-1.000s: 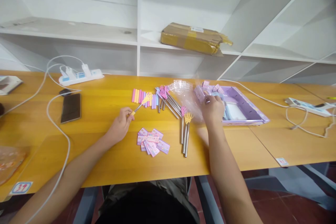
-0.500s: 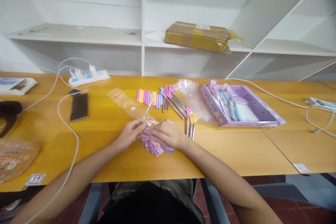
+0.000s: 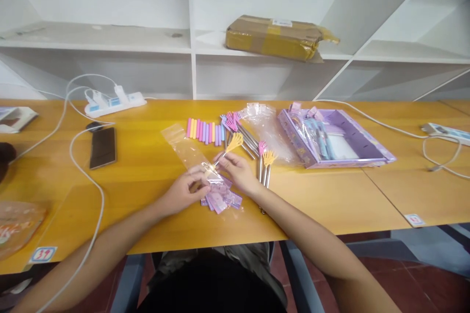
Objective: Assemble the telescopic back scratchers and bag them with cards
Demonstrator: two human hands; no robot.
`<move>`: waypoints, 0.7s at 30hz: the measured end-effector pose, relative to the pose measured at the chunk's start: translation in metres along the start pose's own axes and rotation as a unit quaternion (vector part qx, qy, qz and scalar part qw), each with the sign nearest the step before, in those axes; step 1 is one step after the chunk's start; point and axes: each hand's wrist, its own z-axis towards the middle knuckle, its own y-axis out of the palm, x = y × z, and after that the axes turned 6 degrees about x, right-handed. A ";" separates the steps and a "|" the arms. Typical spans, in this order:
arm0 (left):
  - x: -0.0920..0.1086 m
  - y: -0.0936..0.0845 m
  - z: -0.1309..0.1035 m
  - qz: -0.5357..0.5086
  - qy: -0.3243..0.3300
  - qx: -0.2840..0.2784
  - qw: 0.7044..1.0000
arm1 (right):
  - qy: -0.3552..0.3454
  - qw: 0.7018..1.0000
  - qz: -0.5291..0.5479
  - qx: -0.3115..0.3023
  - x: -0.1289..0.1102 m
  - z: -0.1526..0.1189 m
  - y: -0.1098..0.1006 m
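Note:
A small yellow hand-shaped back scratcher (image 3: pixel 235 142) with a metal stem slants up from between my hands. My right hand (image 3: pixel 238 171) is closed, its thumb and fingers pinching the stem below the yellow head. My left hand (image 3: pixel 189 188) is curled at the clear plastic bag (image 3: pixel 179 142), fingers on the plastic near the scratcher's lower end; the exact contact is partly hidden. Beneath both hands lie several purple printed cards (image 3: pixel 220 200). Beside my right wrist are more back scratchers (image 3: pixel 269 159), pink and yellow, and behind it another pile (image 3: pixel 233 120).
A row of pastel handle tubes (image 3: pixel 205 131) lies beyond my hands. To the right are clear wrappers (image 3: pixel 264 127) and a purple box tray (image 3: pixel 370 154) with packaged items. On the left sit a phone (image 3: pixel 103 147), a power strip (image 3: pixel 115 104) and a white cable (image 3: pixel 99 200).
The yellow back scratcher has swung to the right, and my right hand now grips its stem. That hand has left the cards, which show more fully. The view has shifted slightly.

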 end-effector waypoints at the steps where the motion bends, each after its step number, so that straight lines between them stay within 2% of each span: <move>1: -0.001 -0.002 0.000 -0.015 0.002 0.021 1.000 | -0.015 0.999 0.006 0.041 -0.001 0.002 -0.006; 3: -0.005 -0.006 0.002 -0.049 -0.013 0.094 0.994 | -0.054 0.991 0.006 0.120 -0.005 0.007 -0.020; 5: -0.011 -0.011 0.003 -0.091 -0.037 0.181 0.979 | -0.086 0.984 -0.015 0.156 -0.009 0.009 -0.034; 7: -0.017 -0.016 0.005 -0.134 -0.050 0.243 0.959 | -0.104 0.983 -0.054 0.140 -0.013 0.006 -0.044; 9: -0.020 -0.019 0.007 -0.170 -0.047 0.282 0.943 | -0.128 0.981 -0.125 0.075 -0.017 0.000 -0.048; 12: -0.022 -0.022 0.009 -0.211 -0.046 0.324 0.921 | -0.188 0.944 -0.269 -0.044 -0.024 -0.007 -0.045; 14: -0.021 -0.023 0.011 -0.240 -0.051 0.338 0.909 | -0.209 0.914 -0.337 -0.088 -0.026 -0.009 -0.040; 17: -0.020 -0.023 0.011 -0.273 -0.056 0.337 0.899 | -0.212 0.895 -0.379 -0.100 -0.026 -0.007 -0.034; 21: -0.015 -0.020 0.011 -0.314 -0.062 0.326 0.890 | -0.218 0.893 -0.380 -0.105 -0.022 -0.005 -0.034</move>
